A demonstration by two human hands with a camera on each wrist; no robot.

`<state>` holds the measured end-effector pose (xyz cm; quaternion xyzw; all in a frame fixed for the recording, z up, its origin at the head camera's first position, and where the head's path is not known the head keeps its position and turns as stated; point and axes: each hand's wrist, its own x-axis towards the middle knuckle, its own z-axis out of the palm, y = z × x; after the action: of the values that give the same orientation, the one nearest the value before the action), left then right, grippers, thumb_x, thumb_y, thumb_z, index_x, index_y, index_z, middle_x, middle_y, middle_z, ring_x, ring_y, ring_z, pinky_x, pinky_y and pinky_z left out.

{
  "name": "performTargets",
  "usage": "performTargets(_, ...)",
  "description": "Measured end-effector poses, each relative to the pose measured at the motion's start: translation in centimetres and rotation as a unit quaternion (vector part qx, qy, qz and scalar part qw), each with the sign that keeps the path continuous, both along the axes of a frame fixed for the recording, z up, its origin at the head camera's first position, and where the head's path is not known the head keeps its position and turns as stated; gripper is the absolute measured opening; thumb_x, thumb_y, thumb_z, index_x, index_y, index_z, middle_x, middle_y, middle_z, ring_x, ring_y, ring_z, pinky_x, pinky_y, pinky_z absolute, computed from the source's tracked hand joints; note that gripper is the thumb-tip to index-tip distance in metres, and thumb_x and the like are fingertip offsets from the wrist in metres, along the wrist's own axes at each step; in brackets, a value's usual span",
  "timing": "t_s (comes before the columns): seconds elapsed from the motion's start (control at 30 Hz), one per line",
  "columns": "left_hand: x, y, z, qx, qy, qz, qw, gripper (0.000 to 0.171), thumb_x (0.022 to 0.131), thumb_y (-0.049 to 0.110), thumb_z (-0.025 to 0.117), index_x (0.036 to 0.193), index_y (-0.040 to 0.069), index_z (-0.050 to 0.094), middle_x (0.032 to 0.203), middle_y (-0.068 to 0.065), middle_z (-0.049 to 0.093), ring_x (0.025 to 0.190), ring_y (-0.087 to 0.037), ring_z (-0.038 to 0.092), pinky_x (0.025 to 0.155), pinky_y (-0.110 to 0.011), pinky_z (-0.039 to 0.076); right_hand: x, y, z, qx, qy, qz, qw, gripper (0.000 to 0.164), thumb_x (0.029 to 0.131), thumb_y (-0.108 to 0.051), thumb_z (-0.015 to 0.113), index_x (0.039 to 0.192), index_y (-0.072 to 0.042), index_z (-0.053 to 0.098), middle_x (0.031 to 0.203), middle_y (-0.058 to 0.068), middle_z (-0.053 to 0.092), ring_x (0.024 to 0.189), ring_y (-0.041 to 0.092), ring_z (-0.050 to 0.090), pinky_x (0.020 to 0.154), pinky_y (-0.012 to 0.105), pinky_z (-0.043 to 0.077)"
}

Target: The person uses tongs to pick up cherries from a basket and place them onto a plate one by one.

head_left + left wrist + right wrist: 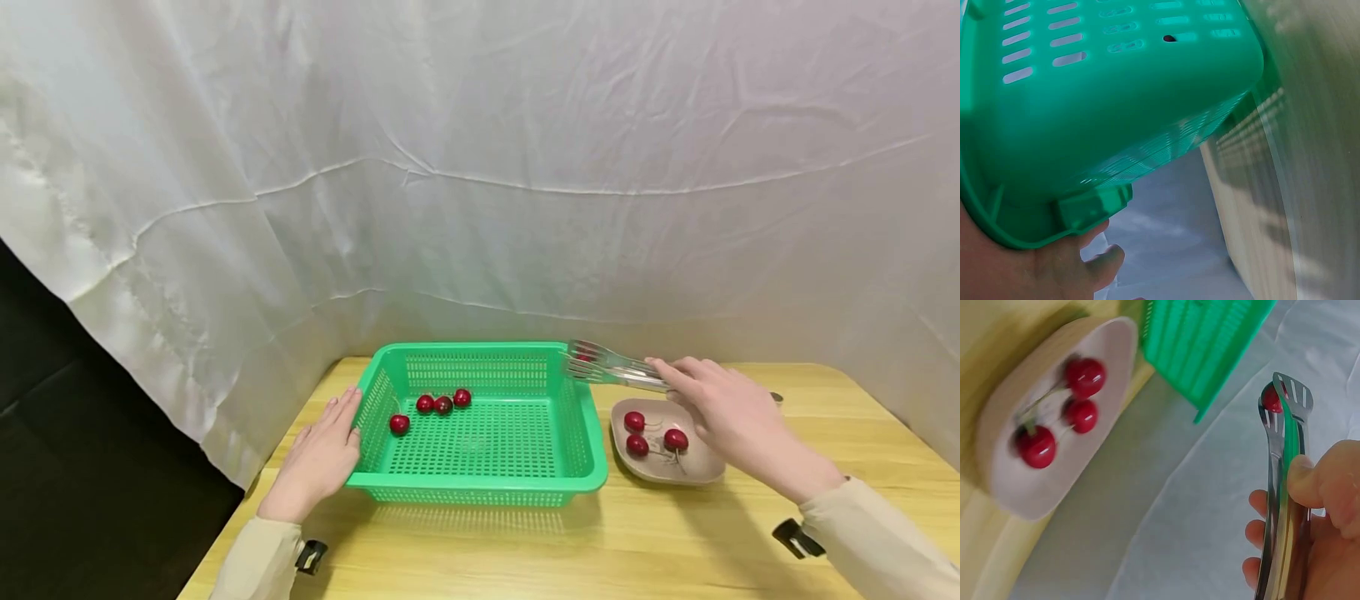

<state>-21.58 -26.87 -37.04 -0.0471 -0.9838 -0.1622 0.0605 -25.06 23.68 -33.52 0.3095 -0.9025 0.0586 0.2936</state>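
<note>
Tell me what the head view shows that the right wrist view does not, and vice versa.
Of these two, only the head view shows the left hand against the green basket and four cherries inside it. Only the right wrist view shows three fingertips of the right hand beyond the tongs. Both show the basket, the tongs holding a cherry, the dish of three cherries, and the curtain.

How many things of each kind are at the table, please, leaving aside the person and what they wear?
Green basket: 1
Beige dish: 1
Metal tongs: 1
Red cherries: 8 (4 in the basket, 3 in the dish, 1 between the tips of the tongs)
Total: 11
</note>
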Motion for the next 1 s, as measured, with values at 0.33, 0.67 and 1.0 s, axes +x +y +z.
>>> performTargets(0.33, 0.0, -0.2, -0.1, 0.006, -0.002, -0.001, 1.0, 0.058, 0.104, 0.02, 0.033, 0.158, 0.006, 0.017, 0.163, -0.013, 0.013, 0.146, -0.04, 0.013, 0.11, -0.07, 0.012, 0.8, 3.8, -2.3, 0.007, -0.011, -0.02, 1.0, 0.056, 0.076, -0.003, 0.078, 0.129, -0.007, 0.063, 0.095, 0.003, 0.066, 0.068, 0.018, 0.059, 0.048, 0.031, 0.042)
performTargets(0.67, -0.2, -0.1, -0.1, 0.006, 0.001, -0.004, 1.0, 0.057, 0.105, 0.019, 0.034, 0.158, 0.005, 0.017, 0.163, -0.014, 0.013, 0.146, -0.04, 0.012, 0.11, -0.069, 0.012, 1.6, 6.4, -5.2, 0.019, -0.052, -0.067, 0.996, 0.05, 0.081, -0.009, 0.076, 0.129, -0.006, 0.063, 0.089, -0.001, 0.064, 0.063, 0.009, 0.051, 0.044, 0.022, 0.035)
performTargets(1.0, -0.2, -0.2, -0.3, 0.005, 0.003, -0.009, 0.9999, 0.058, 0.104, 0.019, 0.035, 0.157, 0.004, 0.018, 0.162, -0.015, 0.013, 0.146, -0.042, 0.013, 0.11, -0.07, 0.012, 2.5, 7.9, -6.9, 0.024, -0.046, -0.068, 0.996, 0.054, 0.074, -0.006, 0.081, 0.126, -0.011, 0.065, 0.089, -0.007, 0.061, 0.066, 0.009, 0.052, 0.047, 0.024, 0.036)
